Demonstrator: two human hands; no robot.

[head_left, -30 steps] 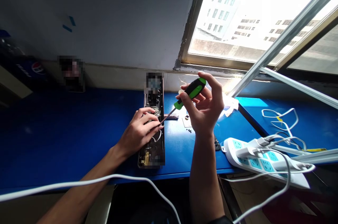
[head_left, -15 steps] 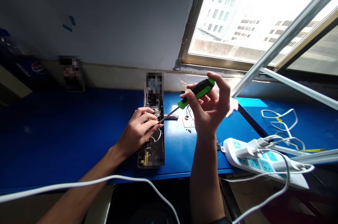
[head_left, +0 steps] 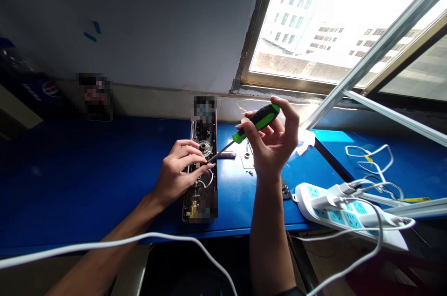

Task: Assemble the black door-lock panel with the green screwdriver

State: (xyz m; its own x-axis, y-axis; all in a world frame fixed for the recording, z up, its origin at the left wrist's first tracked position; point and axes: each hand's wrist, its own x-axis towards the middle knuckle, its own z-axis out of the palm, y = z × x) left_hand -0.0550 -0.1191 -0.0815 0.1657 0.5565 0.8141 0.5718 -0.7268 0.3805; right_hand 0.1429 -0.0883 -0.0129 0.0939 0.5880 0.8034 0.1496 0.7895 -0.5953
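A long, narrow black device (head_left: 208, 189) lies opened on the blue table, with wires, a round part and a brass-coloured piece showing inside. My right hand (head_left: 275, 147) grips a green and black screwdriver (head_left: 262, 118) by its handle, a forefinger against the handle's end. Its thin shaft slants down to the left into the middle of the device. Over the device, my left hand (head_left: 176, 165) has thumb and forefinger drawn together around the screwdriver's tip. Whatever sits between those fingertips is too small to make out.
Several tiny dark screws (head_left: 249, 173) lie right of the device. A white power strip (head_left: 335, 212) with plugs and tangled cables takes up the right side. A white cable (head_left: 167, 236) crosses low in front. Metal bars (head_left: 380, 40) slant before the window. A Pepsi bottle (head_left: 45, 91) stands far left.
My right hand and the screwdriver have shifted slightly left, and the tip is a little farther left over the device. My left hand has also moved slightly left.
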